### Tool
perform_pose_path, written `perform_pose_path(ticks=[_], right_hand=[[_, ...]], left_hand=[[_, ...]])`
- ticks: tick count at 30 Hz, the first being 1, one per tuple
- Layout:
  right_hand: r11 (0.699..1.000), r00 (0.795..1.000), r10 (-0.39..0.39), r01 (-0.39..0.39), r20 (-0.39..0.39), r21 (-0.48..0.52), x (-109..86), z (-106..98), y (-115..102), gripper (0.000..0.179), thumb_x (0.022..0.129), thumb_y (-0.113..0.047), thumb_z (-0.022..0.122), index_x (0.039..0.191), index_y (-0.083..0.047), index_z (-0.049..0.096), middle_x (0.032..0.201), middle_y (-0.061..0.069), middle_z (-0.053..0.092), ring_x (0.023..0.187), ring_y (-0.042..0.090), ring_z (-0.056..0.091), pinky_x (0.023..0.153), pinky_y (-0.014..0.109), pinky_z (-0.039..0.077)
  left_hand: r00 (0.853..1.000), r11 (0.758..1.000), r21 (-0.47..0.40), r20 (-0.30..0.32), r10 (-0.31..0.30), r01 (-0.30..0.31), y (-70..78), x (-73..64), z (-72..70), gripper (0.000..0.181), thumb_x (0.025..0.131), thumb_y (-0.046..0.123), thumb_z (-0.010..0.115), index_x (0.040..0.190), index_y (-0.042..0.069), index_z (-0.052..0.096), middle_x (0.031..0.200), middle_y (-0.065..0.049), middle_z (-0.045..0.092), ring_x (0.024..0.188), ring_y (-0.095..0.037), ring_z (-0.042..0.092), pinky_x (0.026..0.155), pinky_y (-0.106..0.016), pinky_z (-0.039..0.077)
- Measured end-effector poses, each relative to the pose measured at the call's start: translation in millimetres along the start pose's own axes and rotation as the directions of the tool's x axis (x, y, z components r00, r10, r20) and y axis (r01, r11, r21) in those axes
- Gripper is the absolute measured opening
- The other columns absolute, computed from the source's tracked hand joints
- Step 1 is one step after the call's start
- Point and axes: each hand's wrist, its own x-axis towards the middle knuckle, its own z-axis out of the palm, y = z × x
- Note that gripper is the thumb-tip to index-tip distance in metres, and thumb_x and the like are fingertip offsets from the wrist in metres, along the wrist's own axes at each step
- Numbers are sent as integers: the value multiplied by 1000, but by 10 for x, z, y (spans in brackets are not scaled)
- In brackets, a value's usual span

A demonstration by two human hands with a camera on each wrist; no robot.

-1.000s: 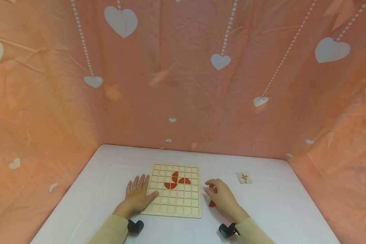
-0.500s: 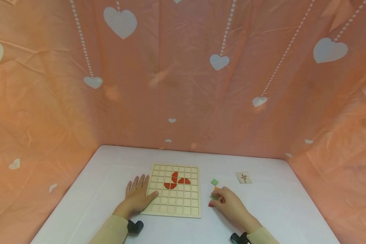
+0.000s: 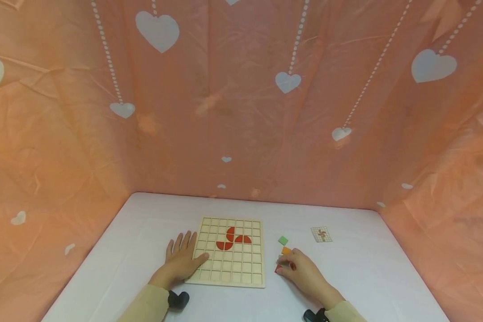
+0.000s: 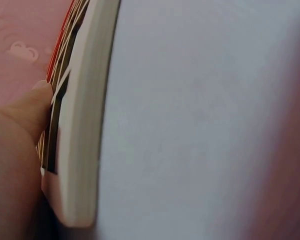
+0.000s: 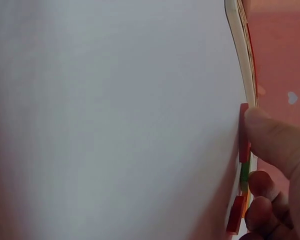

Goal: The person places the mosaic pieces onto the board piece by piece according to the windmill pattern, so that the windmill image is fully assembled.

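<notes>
A wooden grid board (image 3: 231, 277) lies on the white table, with several red quarter-circle tiles (image 3: 225, 245) set in its cells. My left hand (image 3: 181, 261) rests at the board's left edge, fingers spread and thumb over the rim; the left wrist view shows that thumb (image 4: 32, 112) on the board. Right of the board, my right hand (image 3: 303, 270) pinches a red tile (image 3: 277, 268) at the table surface. In the right wrist view, the thumb touches this red tile (image 5: 244, 132), seen edge-on. A green tile (image 5: 245, 175) and another red tile (image 5: 235, 215) lie near the curled fingers.
An orange tile (image 3: 286, 251) and a green tile (image 3: 283, 240) lie just beyond the right hand. A small printed pattern card (image 3: 321, 234) is farther right. Orange cloth with white hearts (image 3: 245, 134) hangs around the table's back and sides.
My right hand has moved back toward me and slightly right, uncovering the green and orange tiles. Its thumb and finger have come together at the red tile. The left hand stays put.
</notes>
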Motion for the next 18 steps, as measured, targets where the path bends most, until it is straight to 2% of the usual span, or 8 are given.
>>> perform_pose_path(ticks=[13, 18], right_hand=[[1000, 1000, -23, 23, -19, -6, -6, 8, -23, 12, 84, -29, 76, 93, -22, 76, 79, -9, 47, 70, 8, 44, 57, 23, 38], [999, 999, -38, 38, 5, 19, -9, 14, -59, 11, 84, -26, 75, 93, -21, 76, 83, -10, 52, 74, 8, 46, 62, 24, 41]], left_hand=[[1000, 1000, 1, 3, 3, -3, -3, 8, 5, 89, 95, 53, 51, 152, -4, 15, 158, -26, 7, 144, -45, -3, 110, -60, -10], [1000, 1000, -1, 13, -8, 8, -12, 15, 4, 89, 95, 54, 51, 153, -3, 13, 158, -25, 6, 144, -44, -4, 110, -59, -11]])
